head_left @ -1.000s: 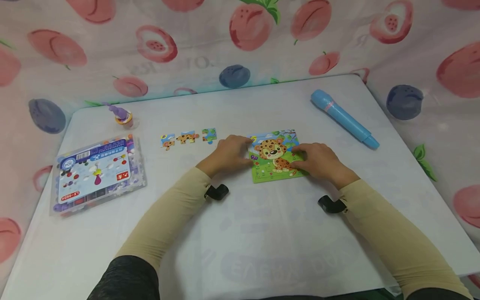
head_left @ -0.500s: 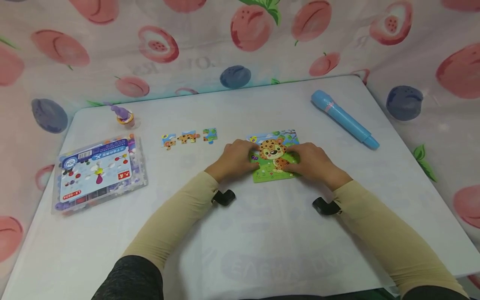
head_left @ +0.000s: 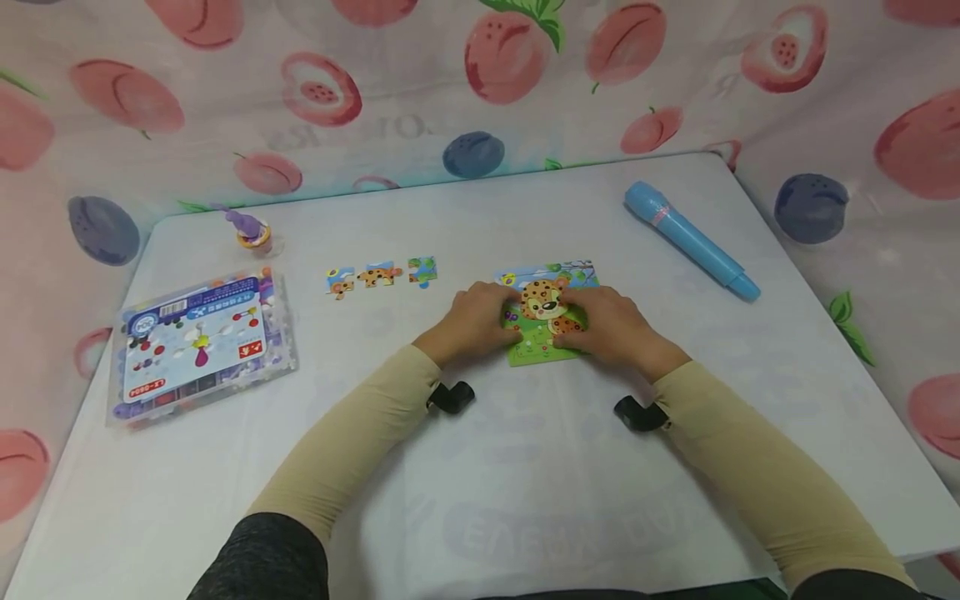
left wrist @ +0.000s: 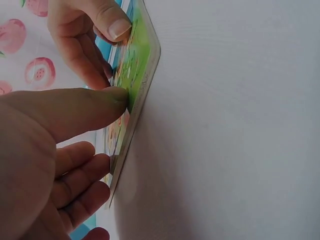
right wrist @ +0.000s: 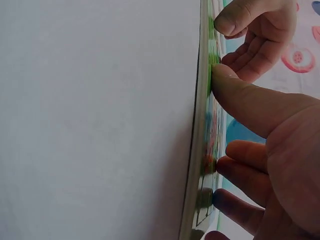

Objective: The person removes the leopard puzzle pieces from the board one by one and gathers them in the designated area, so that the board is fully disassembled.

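A leopard jigsaw puzzle [head_left: 542, 310] lies flat on the white table, its right portion partly covered by fingers. My left hand [head_left: 478, 321] rests at its left side, the thumb and fingertips touching the picture. Opposite it, my right hand [head_left: 617, 329] reaches over the right half, with thumb and fingertips on the leopard. In the left wrist view, the left thumb [left wrist: 102, 106] presses near the green edge of the board. The right wrist view has the right thumb [right wrist: 227, 82] on the green edge too, fingers spread apart. Neither hand visibly lifts a piece.
Three loose puzzle pieces, a left one [head_left: 341, 282], a middle one [head_left: 379, 273] and a right one [head_left: 423, 269], lie left of the puzzle. A clear parts box [head_left: 202, 346], a small purple-topped figure [head_left: 250, 229] and a blue tube [head_left: 692, 240] also sit on the table.
The right hand has moved left from the puzzle's right edge onto the leopard. My left hand has shifted slightly right over the left edge. The puzzle stays in place.
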`<state>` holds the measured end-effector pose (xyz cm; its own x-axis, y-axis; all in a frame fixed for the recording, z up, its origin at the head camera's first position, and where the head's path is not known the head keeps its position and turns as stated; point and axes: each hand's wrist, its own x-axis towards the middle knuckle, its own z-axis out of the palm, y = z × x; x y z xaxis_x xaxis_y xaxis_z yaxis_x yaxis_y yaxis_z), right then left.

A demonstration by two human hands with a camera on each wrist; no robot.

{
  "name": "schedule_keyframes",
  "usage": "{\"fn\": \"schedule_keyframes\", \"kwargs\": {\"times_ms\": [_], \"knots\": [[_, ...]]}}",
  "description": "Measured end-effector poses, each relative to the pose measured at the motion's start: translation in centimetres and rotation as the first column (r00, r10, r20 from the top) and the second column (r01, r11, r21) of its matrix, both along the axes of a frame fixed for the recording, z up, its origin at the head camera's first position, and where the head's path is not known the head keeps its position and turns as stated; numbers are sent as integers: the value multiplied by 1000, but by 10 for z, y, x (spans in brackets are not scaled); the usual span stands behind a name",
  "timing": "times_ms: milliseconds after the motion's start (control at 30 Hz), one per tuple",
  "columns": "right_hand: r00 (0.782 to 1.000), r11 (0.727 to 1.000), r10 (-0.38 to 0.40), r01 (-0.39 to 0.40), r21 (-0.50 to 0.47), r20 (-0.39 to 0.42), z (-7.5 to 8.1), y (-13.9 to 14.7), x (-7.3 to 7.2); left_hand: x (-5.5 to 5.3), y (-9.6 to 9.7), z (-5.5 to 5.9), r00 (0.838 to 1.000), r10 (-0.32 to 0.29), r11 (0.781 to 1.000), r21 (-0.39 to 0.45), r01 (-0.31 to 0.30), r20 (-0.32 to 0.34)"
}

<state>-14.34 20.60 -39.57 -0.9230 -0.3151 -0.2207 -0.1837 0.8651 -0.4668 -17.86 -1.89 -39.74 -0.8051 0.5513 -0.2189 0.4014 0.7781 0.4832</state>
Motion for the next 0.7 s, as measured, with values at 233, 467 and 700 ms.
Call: {"fn": "schedule_keyframes", "kwargs": {"times_ms": [233,467,700], "knots": [[999,999,33,-33,-6,-2,0,-1,1,-1,3,0,999,18,1000,2,-18,36],[998,998,60,-60,29,0,3,-2,-1,-4,7,1,996,53,999,3,-54,75],[998,998,54,-55,36,18,2,-2,-3,-4,8,1,995,43,998,31,-45,86]]}}
